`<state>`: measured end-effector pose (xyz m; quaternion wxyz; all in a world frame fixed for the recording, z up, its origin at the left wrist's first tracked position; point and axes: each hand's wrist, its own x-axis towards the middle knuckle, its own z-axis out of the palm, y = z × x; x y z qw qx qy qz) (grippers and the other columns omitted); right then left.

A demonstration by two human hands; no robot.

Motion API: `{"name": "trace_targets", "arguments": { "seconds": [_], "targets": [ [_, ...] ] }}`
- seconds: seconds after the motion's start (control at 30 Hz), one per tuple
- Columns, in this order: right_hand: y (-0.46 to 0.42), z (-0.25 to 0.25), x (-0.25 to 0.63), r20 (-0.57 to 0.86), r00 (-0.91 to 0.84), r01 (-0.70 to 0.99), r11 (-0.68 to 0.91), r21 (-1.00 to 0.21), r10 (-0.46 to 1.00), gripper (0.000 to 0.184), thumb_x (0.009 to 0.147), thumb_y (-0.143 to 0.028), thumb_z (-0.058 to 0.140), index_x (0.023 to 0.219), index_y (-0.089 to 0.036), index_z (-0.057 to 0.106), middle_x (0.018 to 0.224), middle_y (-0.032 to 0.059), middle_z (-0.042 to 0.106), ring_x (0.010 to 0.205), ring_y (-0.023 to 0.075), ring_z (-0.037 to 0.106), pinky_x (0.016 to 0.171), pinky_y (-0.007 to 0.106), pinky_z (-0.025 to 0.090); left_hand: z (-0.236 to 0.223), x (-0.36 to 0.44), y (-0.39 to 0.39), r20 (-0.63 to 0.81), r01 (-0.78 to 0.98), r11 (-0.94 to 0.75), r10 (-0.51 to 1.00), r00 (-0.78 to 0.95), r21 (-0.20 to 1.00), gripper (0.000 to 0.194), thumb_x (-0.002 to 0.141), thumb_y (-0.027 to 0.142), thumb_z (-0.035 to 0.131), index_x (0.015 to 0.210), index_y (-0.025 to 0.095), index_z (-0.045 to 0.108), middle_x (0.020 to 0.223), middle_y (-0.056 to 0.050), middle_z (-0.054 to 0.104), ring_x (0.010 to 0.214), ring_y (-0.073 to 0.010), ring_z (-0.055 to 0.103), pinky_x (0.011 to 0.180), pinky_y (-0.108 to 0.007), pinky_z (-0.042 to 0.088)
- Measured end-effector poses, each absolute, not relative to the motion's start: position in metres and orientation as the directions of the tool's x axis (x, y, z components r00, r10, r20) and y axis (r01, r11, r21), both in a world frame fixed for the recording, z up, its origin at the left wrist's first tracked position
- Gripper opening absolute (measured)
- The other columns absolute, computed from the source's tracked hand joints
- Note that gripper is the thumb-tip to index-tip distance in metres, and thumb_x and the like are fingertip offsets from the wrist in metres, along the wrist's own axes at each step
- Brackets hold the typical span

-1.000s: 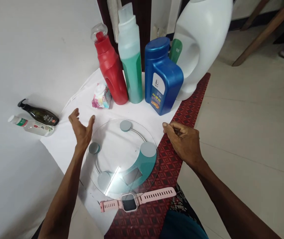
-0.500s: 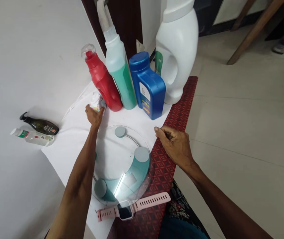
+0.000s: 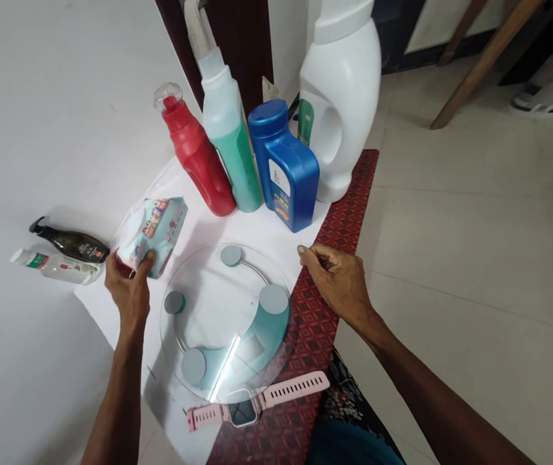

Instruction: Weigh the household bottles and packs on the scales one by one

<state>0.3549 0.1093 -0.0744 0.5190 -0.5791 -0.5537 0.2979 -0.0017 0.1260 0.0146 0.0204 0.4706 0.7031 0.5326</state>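
My left hand (image 3: pixel 130 284) grips a light-blue and white pack of wet wipes (image 3: pixel 160 232) by its near end, thumb on top. The pack is tilted and raised over the white cloth, left of a round glass bathroom scale (image 3: pixel 218 303). To the right of the scale, my right hand (image 3: pixel 337 278) hovers over the red patterned mat with its fingers curled in and the thumb against them; nothing shows in it. A pink-strapped smartwatch (image 3: pixel 244 410) lies at the near edge of the scale.
At the back stand a red bottle (image 3: pixel 201 161), a green-liquid bottle (image 3: pixel 232 142), a blue bottle (image 3: pixel 288 168) and a big white jug (image 3: pixel 344 97). By the wall at left are a dark pump bottle (image 3: pixel 75 244) and a clear bottle (image 3: pixel 66 268). The red mat (image 3: pixel 348 213) borders the tiled floor.
My left hand has lifted the wipes pack away from beside the red bottle and brought it left and nearer. The scale's left foot is now uncovered. My right hand has barely moved.
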Motion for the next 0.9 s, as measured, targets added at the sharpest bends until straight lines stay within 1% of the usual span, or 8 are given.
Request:
{"name": "trace_targets", "arguments": {
  "seconds": [0.1,0.23,0.33,0.4,0.5,0.57,0.8,0.9],
  "targets": [
    [0.109,-0.074,0.354,0.239,0.209,0.349,0.156,-0.924,0.948,0.046,0.099,-0.053,0.059,0.062,-0.024,0.061,0.052,-0.0036,0.049,0.051,0.0140,0.046,0.058,0.031,0.036,0.013,0.009,0.059,0.465,0.680,0.005,0.726,-0.507,0.734,0.068,0.071,0.054,0.088,0.127,0.024,0.066,0.113,-0.005,0.072,0.099,-0.0268,0.071,0.084,-0.040,0.062],
    [0.108,-0.074,0.353,0.255,0.200,0.390,0.162,-0.907,0.946,0.049,0.099,-0.058,0.059,0.063,-0.024,0.062,0.051,-0.0032,0.051,0.049,0.0148,0.048,0.057,0.032,0.036,-0.018,0.032,-0.001,0.453,0.738,-0.016,0.799,-0.396,0.674,0.062,0.078,0.053,0.088,0.132,0.032,0.067,0.118,-0.006,0.074,0.099,-0.0290,0.075,0.084,-0.042,0.066],
    [0.107,-0.075,0.352,0.274,0.186,0.425,0.174,-0.888,0.944,0.053,0.099,-0.063,0.058,0.064,-0.024,0.063,0.052,-0.0028,0.053,0.050,0.0149,0.049,0.058,0.032,0.036,-0.038,0.041,-0.019,0.475,0.806,-0.072,0.836,-0.273,0.588,0.063,0.084,0.050,0.086,0.141,0.032,0.065,0.127,-0.011,0.073,0.110,-0.0323,0.074,0.091,-0.047,0.066],
    [0.107,-0.075,0.352,0.287,0.179,0.443,0.183,-0.878,0.941,0.053,0.099,-0.062,0.057,0.063,-0.023,0.062,0.052,-0.0028,0.054,0.050,0.0145,0.049,0.059,0.032,0.037,-0.041,0.041,-0.024,0.480,0.835,-0.093,0.850,-0.216,0.542,0.078,0.084,0.051,0.087,0.153,0.032,0.057,0.138,-0.015,0.069,0.124,-0.0365,0.071,0.100,-0.052,0.064],
    [0.107,-0.076,0.351,0.287,0.186,0.457,0.176,-0.872,0.940,0.053,0.099,-0.062,0.056,0.063,-0.023,0.062,0.050,-0.0039,0.051,0.048,0.0137,0.047,0.059,0.032,0.036,-0.031,0.035,-0.030,0.479,0.854,-0.122,0.863,-0.161,0.506,0.113,0.074,0.059,0.094,0.169,0.033,0.039,0.157,-0.020,0.055,0.144,-0.0441,0.058,0.114,-0.064,0.056],
    [0.106,-0.077,0.351,0.282,0.187,0.459,0.170,-0.872,0.941,0.053,0.098,-0.063,0.056,0.064,-0.024,0.063,0.050,-0.0045,0.050,0.048,0.0139,0.046,0.059,0.032,0.036,-0.020,0.034,-0.035,0.505,0.857,-0.137,0.849,-0.158,0.498,0.123,0.072,0.062,0.095,0.173,0.036,0.031,0.165,-0.021,0.048,0.152,-0.0463,0.051,0.120,-0.069,0.050],
    [0.102,-0.075,0.351,0.266,0.187,0.452,0.158,-0.878,0.946,0.047,0.095,-0.060,0.060,0.067,-0.023,0.065,0.060,0.0017,0.064,0.058,0.0191,0.059,0.066,0.035,0.042,-0.013,0.053,-0.027,0.564,0.891,-0.149,0.815,-0.135,0.429,0.125,0.072,0.057,0.098,0.173,0.035,0.029,0.166,-0.021,0.047,0.155,-0.0453,0.047,0.123,-0.067,0.048],
    [0.103,-0.077,0.351,0.252,0.194,0.461,0.139,-0.876,0.948,0.046,0.092,-0.061,0.061,0.067,-0.022,0.067,0.061,0.0037,0.066,0.059,0.0215,0.061,0.067,0.037,0.043,-0.027,0.060,-0.012,0.522,0.899,-0.105,0.840,-0.148,0.425,0.098,0.081,0.050,0.092,0.164,0.029,0.043,0.150,-0.021,0.062,0.138,-0.0421,0.061,0.112,-0.064,0.056]
  ]
}}
